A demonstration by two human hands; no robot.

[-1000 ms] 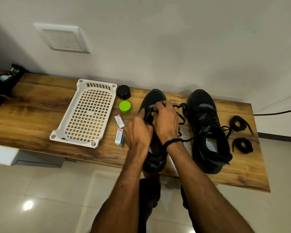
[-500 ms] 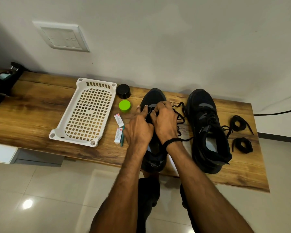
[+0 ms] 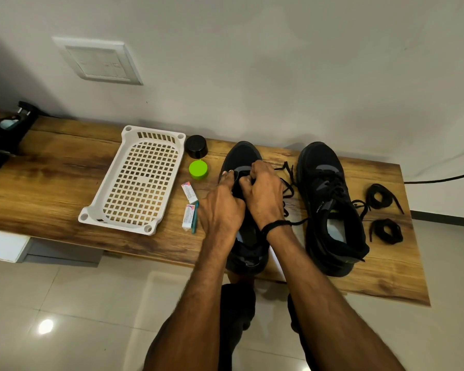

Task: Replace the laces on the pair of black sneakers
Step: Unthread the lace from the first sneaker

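On the worktop [image 3: 51,183], the left sneaker [image 3: 241,156] is gripped at its lacing by the curled fingers of the left hand [image 3: 221,207] and right hand [image 3: 265,194]. Small lettering on the right sneaker [image 3: 330,204] beside it cannot be read.

- gripped sneaker [image 3: 241,153]: black with a grey patch, flat on its sole, toe pointing away; left hand [image 3: 220,210] and right hand [image 3: 265,194] hold it around the tongue
- its lace [image 3: 288,183]: black, loosened, straggling out just right of the grip
- second sneaker [image 3: 330,210]: same black, laced, upright, right of the grip
- coiled laces [image 3: 381,195]: two black bundles, furthest right, beyond that sneaker
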